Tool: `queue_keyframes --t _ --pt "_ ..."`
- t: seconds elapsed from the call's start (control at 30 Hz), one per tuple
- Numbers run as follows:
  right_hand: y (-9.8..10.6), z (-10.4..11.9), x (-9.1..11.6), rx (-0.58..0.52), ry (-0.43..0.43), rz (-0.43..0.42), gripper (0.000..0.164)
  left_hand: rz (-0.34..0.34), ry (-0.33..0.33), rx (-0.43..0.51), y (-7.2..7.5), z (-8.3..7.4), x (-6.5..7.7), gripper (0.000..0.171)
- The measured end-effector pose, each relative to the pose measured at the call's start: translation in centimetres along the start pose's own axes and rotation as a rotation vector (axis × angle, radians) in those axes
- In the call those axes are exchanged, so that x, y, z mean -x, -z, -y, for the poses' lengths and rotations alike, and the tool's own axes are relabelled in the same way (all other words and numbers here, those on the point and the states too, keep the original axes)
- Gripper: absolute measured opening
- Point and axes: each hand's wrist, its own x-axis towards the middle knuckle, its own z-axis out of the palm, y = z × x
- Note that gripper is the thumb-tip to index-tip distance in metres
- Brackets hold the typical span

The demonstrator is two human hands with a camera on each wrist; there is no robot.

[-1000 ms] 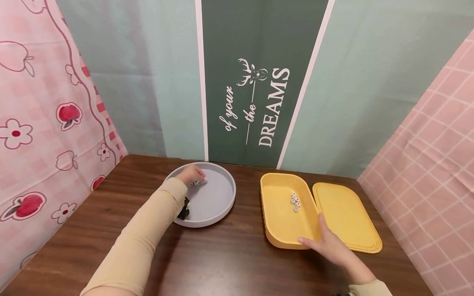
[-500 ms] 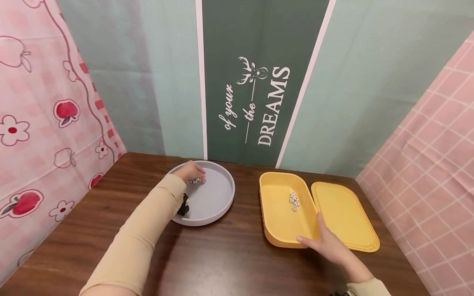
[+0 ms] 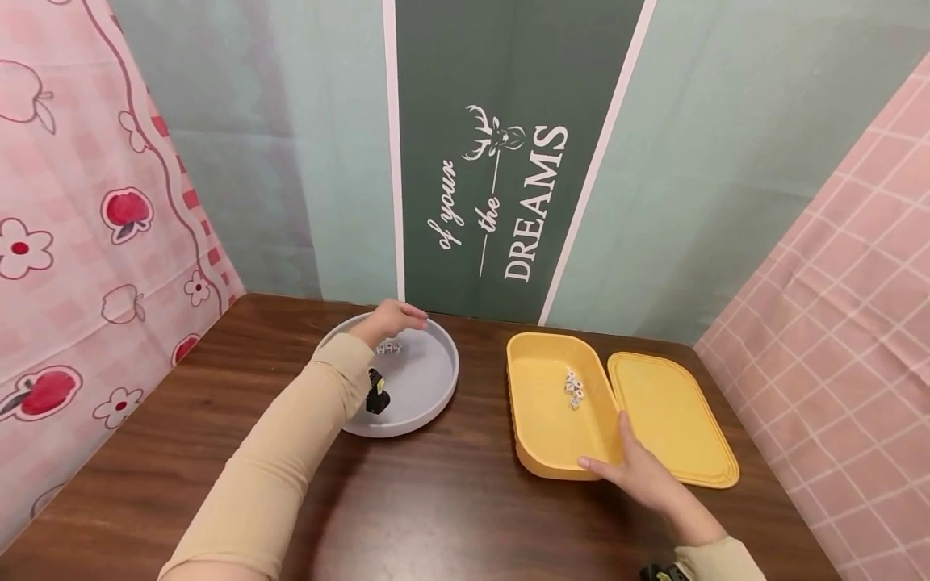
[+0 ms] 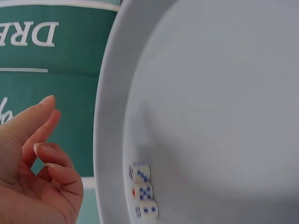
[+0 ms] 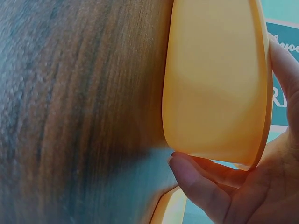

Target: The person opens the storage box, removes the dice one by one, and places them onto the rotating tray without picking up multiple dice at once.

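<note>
My left hand (image 3: 392, 319) is raised over the far left rim of a round grey tray (image 3: 429, 387). In the left wrist view its thumb and fingers are loosely bent, with nothing visible between them. Against the tray's wall stands a row of small white dice (image 4: 142, 191), partly hidden by the hand in the head view. My right hand (image 3: 643, 476) grips the near right corner of a yellow box (image 3: 559, 440), thumb on the rim and fingers along the side. Several dice (image 3: 574, 390) lie inside that box.
A flat yellow lid (image 3: 676, 420) lies on the wooden table (image 3: 436, 508), right of the box. A green printed cloth (image 3: 501, 48) hangs behind the table, and pink cloths flank both sides.
My left hand has lifted from the dice and moved up and away over the tray's far side, uncovering part of the row. The right hand keeps its hold on the box.
</note>
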Motion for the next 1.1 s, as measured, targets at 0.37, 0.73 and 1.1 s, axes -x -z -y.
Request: queue_keyframes --t 0.37,0.73,1.1 --pt "0.0 -0.1 0.2 0.0 -0.018 0.018 0.113 0.053 -0.031 0.1 -3.7 -2.7 -0.3 0.035" --pt "0.2 -0.1 0.3 -0.001 -0.036 0.014 0.114 0.044 -0.073 0.091 -7.8 -5.6 -0.9 0.03" --pt "0.1 0.1 -0.1 0.024 -0.011 0.012 0.113 0.115 -0.08 0.191 -11.4 -7.5 -1.3 0.029"
